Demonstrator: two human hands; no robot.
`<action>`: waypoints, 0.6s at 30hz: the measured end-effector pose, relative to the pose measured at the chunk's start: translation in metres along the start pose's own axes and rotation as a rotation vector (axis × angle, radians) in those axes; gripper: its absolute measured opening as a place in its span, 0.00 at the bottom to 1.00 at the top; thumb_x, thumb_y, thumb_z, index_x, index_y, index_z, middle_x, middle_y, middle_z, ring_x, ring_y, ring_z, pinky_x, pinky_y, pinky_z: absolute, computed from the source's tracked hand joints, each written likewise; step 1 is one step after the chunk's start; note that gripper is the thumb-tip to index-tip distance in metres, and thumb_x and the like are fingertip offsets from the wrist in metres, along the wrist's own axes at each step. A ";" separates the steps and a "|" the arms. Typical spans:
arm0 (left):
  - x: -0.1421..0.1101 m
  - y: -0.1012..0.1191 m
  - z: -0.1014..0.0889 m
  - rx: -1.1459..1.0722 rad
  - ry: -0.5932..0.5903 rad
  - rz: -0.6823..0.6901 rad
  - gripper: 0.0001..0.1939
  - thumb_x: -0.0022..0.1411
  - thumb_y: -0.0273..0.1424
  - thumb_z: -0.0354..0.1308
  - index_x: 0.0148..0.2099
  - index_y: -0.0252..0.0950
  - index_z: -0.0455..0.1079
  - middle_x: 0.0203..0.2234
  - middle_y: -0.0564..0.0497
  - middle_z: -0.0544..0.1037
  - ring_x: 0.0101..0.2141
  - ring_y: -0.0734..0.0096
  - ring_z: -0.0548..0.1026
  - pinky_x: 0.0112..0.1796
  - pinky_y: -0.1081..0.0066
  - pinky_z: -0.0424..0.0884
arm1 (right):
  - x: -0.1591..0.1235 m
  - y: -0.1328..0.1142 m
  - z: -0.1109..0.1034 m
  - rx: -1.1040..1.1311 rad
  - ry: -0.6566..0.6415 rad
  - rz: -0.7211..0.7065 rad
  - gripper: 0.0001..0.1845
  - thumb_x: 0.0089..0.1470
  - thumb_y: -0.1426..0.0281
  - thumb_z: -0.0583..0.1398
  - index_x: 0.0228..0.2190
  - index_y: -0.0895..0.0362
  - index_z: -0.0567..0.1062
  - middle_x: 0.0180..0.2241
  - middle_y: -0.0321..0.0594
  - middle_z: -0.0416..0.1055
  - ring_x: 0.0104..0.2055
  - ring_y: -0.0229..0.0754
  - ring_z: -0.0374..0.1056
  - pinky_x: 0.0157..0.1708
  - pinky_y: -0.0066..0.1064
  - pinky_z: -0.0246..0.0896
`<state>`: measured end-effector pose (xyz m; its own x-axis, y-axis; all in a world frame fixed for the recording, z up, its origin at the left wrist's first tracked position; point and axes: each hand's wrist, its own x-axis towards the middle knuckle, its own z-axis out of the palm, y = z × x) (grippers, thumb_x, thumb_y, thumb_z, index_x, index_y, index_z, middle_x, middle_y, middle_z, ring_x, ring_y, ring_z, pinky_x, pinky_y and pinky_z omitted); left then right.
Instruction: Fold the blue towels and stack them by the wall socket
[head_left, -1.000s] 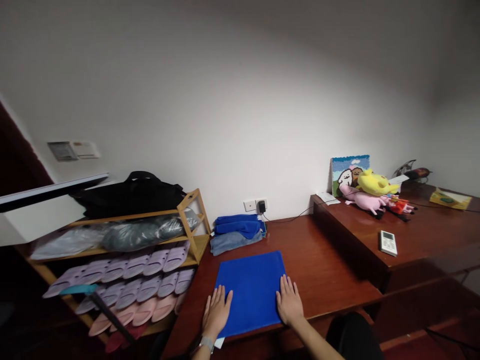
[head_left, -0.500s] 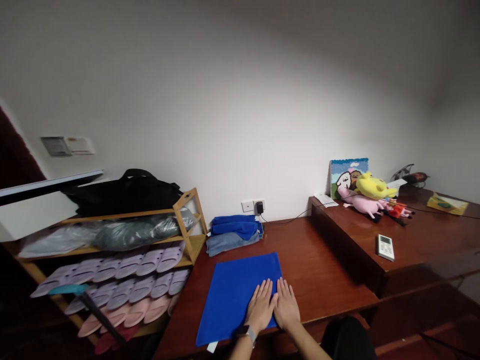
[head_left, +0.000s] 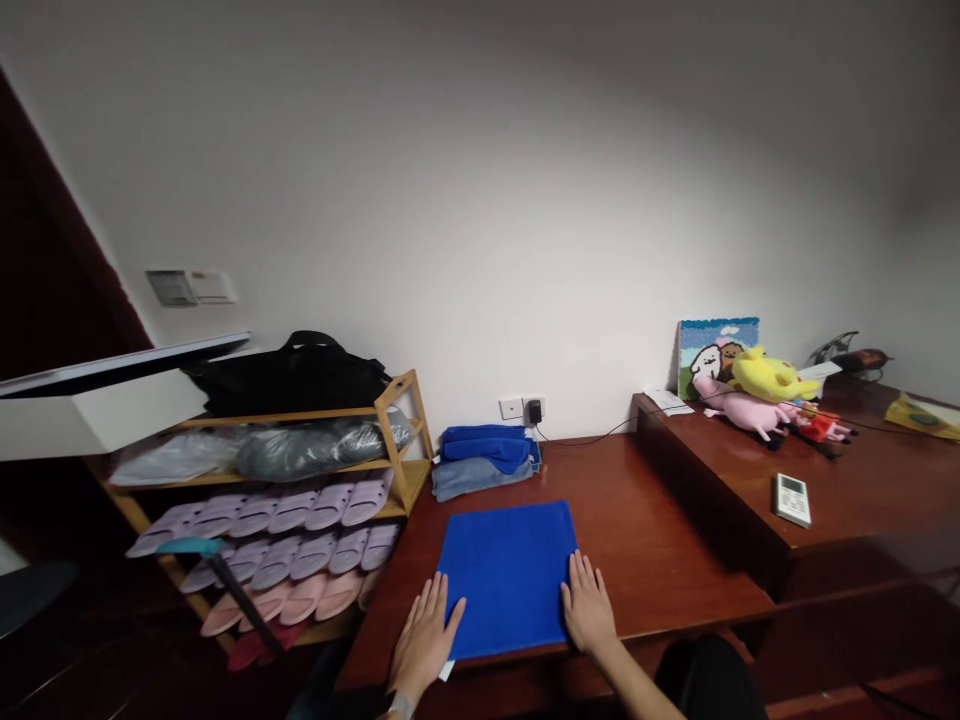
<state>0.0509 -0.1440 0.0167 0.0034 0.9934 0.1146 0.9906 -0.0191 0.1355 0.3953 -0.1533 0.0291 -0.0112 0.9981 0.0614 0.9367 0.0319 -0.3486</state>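
Note:
A blue cloth (head_left: 510, 575) lies spread flat on the reddish-brown wooden table (head_left: 622, 510), with a small white tag poking out at its near left corner. My left hand (head_left: 427, 630) rests flat on the cloth's left edge, fingers stretched out, holding nothing. On the opposite side, my right hand (head_left: 590, 605) lies flat over the right edge, its fingers also extended. Beyond the cloth, against the wall, sits a stack of folded blue and grey-blue cloths (head_left: 484, 460).
To the left stands a wooden shoe rack (head_left: 405, 445) with rows of slippers and a black bag (head_left: 296, 375) on top. A raised cabinet (head_left: 720, 480) at right carries plush toys (head_left: 750, 410), a remote control (head_left: 792, 500) and a picture. A black charger (head_left: 535, 410) sits in the wall socket.
My left hand has moved from the cloth's right part to its left edge. My right hand stays near the right edge. The camera view has turned slightly left.

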 end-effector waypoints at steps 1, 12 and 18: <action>0.000 0.002 0.001 -0.005 0.007 -0.002 0.45 0.71 0.55 0.35 0.76 0.28 0.47 0.75 0.43 0.49 0.73 0.55 0.48 0.71 0.52 0.50 | -0.003 0.000 0.001 -0.002 0.002 0.006 0.36 0.69 0.60 0.40 0.71 0.64 0.53 0.74 0.43 0.45 0.76 0.49 0.42 0.74 0.47 0.40; 0.004 -0.001 -0.010 0.085 -0.064 -0.037 0.43 0.70 0.52 0.38 0.76 0.27 0.48 0.74 0.42 0.50 0.73 0.57 0.50 0.71 0.53 0.49 | -0.018 -0.003 0.004 0.033 0.055 -0.012 0.37 0.71 0.55 0.40 0.71 0.65 0.54 0.73 0.45 0.45 0.76 0.50 0.43 0.74 0.46 0.39; 0.015 0.079 -0.011 0.076 0.060 0.036 0.39 0.73 0.49 0.35 0.74 0.27 0.56 0.73 0.40 0.55 0.72 0.53 0.53 0.71 0.51 0.52 | -0.014 -0.001 0.016 0.054 0.084 -0.024 0.36 0.70 0.57 0.42 0.70 0.65 0.57 0.73 0.46 0.47 0.76 0.51 0.43 0.75 0.48 0.39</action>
<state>0.1272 -0.1324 0.0403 0.0328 0.9836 0.1774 0.9975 -0.0432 0.0551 0.3889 -0.1664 0.0134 -0.0018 0.9890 0.1477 0.9162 0.0608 -0.3961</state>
